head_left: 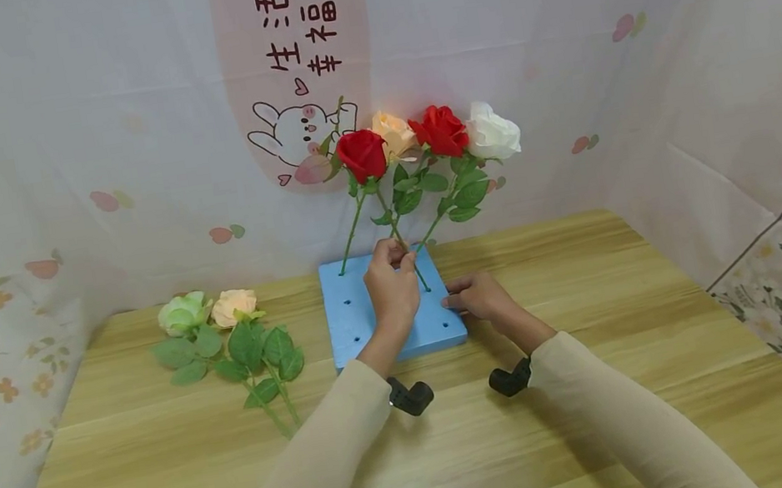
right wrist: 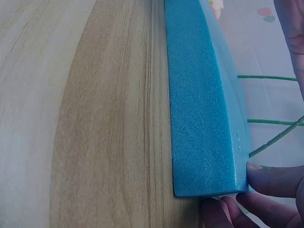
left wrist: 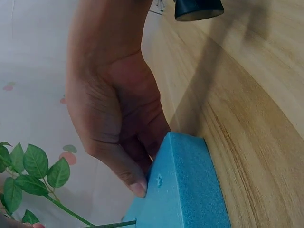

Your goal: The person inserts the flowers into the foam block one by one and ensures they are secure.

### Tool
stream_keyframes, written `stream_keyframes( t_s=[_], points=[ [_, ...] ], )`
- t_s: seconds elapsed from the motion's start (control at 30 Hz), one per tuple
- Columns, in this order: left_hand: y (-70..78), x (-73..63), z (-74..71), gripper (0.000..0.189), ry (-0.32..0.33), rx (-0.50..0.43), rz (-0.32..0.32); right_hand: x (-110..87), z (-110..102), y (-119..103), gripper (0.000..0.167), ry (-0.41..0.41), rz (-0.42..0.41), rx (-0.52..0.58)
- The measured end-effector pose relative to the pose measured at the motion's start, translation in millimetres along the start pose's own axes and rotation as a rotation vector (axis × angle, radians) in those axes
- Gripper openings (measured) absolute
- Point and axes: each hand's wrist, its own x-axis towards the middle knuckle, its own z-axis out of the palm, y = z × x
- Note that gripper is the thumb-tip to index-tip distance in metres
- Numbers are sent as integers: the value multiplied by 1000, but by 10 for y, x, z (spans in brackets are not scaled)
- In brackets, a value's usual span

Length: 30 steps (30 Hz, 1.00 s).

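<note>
While the left hand (head_left: 391,286) pinches a green rose stem (head_left: 400,244) above the blue foam block (head_left: 356,317), the right hand (head_left: 478,298) holds the block's near right corner, thumb on top and fingers (right wrist: 223,211) curled under its edge. The block lies flat on the wooden table (head_left: 594,382). Four roses (head_left: 428,137) rise from it just beyond the left hand. Two loose roses (head_left: 211,311) lie on the table well to the left of that hand.
</note>
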Motion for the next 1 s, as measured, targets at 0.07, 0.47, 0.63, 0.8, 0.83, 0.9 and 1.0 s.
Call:
stream_keyframes(
  t_s=[0.07,0.47,0.63,0.8,0.83,0.9,1.0],
  points=[
    [-12,21,5,12,4,3,-5,-1,1,-10,41,1,3,-2],
    [-15,123,40,14,-24,33,15,6,-1,-31,41,3,3,5],
    [-22,142,41,12,-15,39,8,16,-3,-24,42,0,-2,7],
    [-29,151,28,12,-19,35,-10,13,-8,-15,42,7,-11,-10],
    [-30,151,24,13,-20,35,-13,14,-8,-10,42,8,-14,-14],
    [-31,147,17,15,-24,35,-20,16,-8,1,42,8,-16,-14],
    [-36,143,0,19,-29,36,-28,17,-2,15,42,5,-13,-11]
  ],
)
